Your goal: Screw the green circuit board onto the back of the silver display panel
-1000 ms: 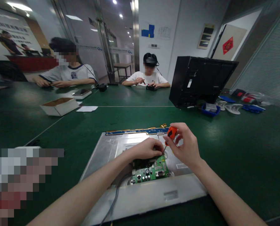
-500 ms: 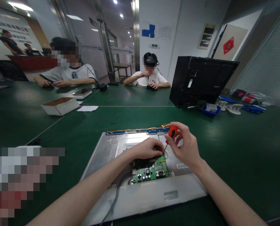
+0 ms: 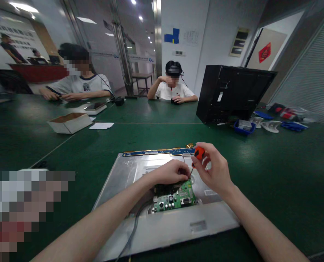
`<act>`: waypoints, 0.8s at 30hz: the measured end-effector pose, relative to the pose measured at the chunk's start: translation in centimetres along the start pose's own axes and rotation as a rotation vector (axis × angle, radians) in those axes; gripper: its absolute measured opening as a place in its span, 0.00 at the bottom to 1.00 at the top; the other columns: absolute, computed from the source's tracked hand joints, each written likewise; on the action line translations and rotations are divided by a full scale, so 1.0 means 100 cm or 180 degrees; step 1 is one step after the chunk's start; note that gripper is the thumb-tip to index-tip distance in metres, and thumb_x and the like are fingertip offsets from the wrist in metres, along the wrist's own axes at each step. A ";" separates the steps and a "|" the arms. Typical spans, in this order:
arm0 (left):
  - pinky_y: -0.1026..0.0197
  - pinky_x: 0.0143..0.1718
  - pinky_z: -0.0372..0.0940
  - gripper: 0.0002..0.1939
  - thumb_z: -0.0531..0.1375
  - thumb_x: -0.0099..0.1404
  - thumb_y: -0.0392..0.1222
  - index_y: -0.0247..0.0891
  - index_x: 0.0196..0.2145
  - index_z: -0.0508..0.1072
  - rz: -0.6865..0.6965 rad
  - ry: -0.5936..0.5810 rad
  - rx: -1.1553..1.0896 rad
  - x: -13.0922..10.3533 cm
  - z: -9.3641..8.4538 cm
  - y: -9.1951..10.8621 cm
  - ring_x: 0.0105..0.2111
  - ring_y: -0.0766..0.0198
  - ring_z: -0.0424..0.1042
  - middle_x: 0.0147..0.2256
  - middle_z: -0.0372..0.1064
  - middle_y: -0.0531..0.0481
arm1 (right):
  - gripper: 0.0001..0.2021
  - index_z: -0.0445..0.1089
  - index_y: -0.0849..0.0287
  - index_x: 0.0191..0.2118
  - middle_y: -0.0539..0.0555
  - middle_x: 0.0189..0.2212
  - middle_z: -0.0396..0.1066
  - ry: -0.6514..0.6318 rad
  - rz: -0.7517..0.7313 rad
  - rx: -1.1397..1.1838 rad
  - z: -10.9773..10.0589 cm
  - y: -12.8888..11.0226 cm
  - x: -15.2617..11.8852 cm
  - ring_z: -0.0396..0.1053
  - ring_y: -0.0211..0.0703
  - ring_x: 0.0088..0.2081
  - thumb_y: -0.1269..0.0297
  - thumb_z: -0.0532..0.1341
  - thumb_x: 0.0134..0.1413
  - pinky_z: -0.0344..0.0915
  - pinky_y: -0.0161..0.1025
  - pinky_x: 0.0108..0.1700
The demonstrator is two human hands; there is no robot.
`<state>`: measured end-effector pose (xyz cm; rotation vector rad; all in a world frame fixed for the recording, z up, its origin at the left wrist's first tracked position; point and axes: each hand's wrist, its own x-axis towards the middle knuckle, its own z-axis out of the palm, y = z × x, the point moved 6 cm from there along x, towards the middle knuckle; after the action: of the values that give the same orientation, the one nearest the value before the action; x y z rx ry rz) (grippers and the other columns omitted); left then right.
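My right hand (image 3: 215, 168) grips a screwdriver (image 3: 199, 153) by its orange and black handle. The thin shaft slants down to the upper corner of a green circuit board (image 3: 175, 201). Close by the tip, my left hand (image 3: 174, 171) lies over the board with curled fingers; what they pinch, if anything, is hidden. Under the board is a flat silver metal panel (image 3: 219, 214), with a narrow blue circuit strip (image 3: 156, 152) along its far edge. A grey cable (image 3: 134, 227) runs from the board toward the near edge.
A black monitor housing (image 3: 232, 92) stands at the back right, beside a small blue tray (image 3: 244, 127). An open white box (image 3: 70, 123) and a paper sheet (image 3: 102, 126) lie to the left on the green table (image 3: 273, 174). Two people sit across the table.
The screwdriver handle has turned and tilted slightly in my right hand. My left hand and the board stay put. The person opposite has raised one arm.
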<state>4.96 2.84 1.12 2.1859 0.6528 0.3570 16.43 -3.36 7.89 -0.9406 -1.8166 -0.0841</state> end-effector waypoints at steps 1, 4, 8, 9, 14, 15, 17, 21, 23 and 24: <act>0.65 0.33 0.60 0.04 0.61 0.57 0.29 0.33 0.29 0.75 0.0005 -0.0007 -0.0005 0.000 0.000 0.000 0.29 0.65 0.67 0.26 0.70 0.53 | 0.17 0.60 0.53 0.55 0.52 0.39 0.69 -0.0013 -0.0041 0.0011 0.000 -0.001 0.001 0.67 0.34 0.27 0.67 0.59 0.61 0.66 0.32 0.24; 0.66 0.33 0.61 0.04 0.61 0.57 0.29 0.34 0.29 0.75 0.0004 -0.0016 -0.0016 0.001 0.001 -0.001 0.29 0.65 0.68 0.26 0.70 0.53 | 0.20 0.59 0.50 0.59 0.53 0.43 0.68 -0.0078 -0.0061 0.0026 0.000 -0.002 0.002 0.68 0.34 0.28 0.69 0.57 0.63 0.68 0.33 0.25; 0.66 0.33 0.61 0.04 0.61 0.58 0.29 0.33 0.30 0.76 -0.0012 -0.0011 0.0003 0.001 0.001 -0.002 0.29 0.65 0.69 0.28 0.72 0.53 | 0.24 0.57 0.47 0.63 0.54 0.45 0.66 -0.0221 0.0029 0.0005 0.002 -0.001 0.001 0.69 0.35 0.29 0.71 0.55 0.64 0.69 0.34 0.25; 0.66 0.33 0.61 0.04 0.61 0.57 0.29 0.33 0.30 0.76 -0.0014 -0.0009 0.0013 0.001 0.001 -0.002 0.29 0.65 0.69 0.28 0.72 0.52 | 0.24 0.56 0.47 0.63 0.55 0.45 0.67 -0.0241 0.0037 0.0004 0.002 -0.001 0.001 0.69 0.35 0.29 0.71 0.54 0.64 0.69 0.35 0.26; 0.66 0.33 0.61 0.04 0.62 0.58 0.29 0.34 0.31 0.76 -0.0022 0.0005 0.0049 0.001 0.001 -0.003 0.29 0.64 0.69 0.28 0.72 0.53 | 0.22 0.55 0.50 0.62 0.54 0.42 0.69 -0.0186 0.0026 0.0001 0.002 0.000 0.001 0.70 0.36 0.29 0.68 0.54 0.65 0.69 0.34 0.25; 0.66 0.33 0.61 0.04 0.62 0.58 0.29 0.34 0.31 0.76 -0.0023 0.0010 0.0055 0.001 0.001 -0.003 0.29 0.65 0.69 0.28 0.72 0.53 | 0.20 0.56 0.51 0.60 0.53 0.39 0.70 -0.0123 0.0030 -0.0030 0.002 0.001 0.000 0.69 0.36 0.27 0.66 0.56 0.64 0.69 0.33 0.24; 0.66 0.33 0.61 0.04 0.62 0.58 0.29 0.34 0.31 0.76 -0.0021 0.0023 0.0066 0.001 0.000 -0.004 0.29 0.65 0.69 0.28 0.72 0.53 | 0.19 0.58 0.53 0.56 0.50 0.34 0.70 0.0018 0.0067 -0.0110 0.000 0.003 -0.001 0.67 0.34 0.23 0.62 0.60 0.62 0.67 0.32 0.22; 0.66 0.34 0.61 0.04 0.62 0.58 0.30 0.34 0.30 0.76 -0.0005 0.0040 0.0076 0.001 0.000 -0.003 0.30 0.64 0.69 0.29 0.72 0.53 | 0.15 0.59 0.54 0.50 0.48 0.31 0.68 0.0109 0.0079 -0.0171 -0.002 0.004 -0.001 0.65 0.33 0.21 0.61 0.62 0.60 0.65 0.31 0.21; 0.66 0.34 0.61 0.03 0.62 0.58 0.30 0.34 0.30 0.76 0.0004 0.0041 0.0073 0.001 0.000 -0.003 0.30 0.65 0.69 0.28 0.72 0.53 | 0.14 0.61 0.54 0.50 0.49 0.33 0.67 0.0098 -0.0001 -0.0130 -0.002 0.001 0.000 0.65 0.33 0.23 0.63 0.62 0.60 0.66 0.31 0.23; 0.66 0.34 0.61 0.03 0.62 0.58 0.30 0.34 0.30 0.76 0.0005 0.0039 0.0069 0.001 0.000 -0.003 0.30 0.65 0.69 0.28 0.72 0.53 | 0.14 0.62 0.53 0.51 0.49 0.34 0.67 0.0092 -0.0036 -0.0108 -0.003 0.000 0.001 0.66 0.33 0.25 0.65 0.62 0.60 0.66 0.31 0.23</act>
<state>4.96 3.06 0.92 2.2067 0.6644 0.3660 16.61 -3.41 8.12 -0.9485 -1.7989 -0.1352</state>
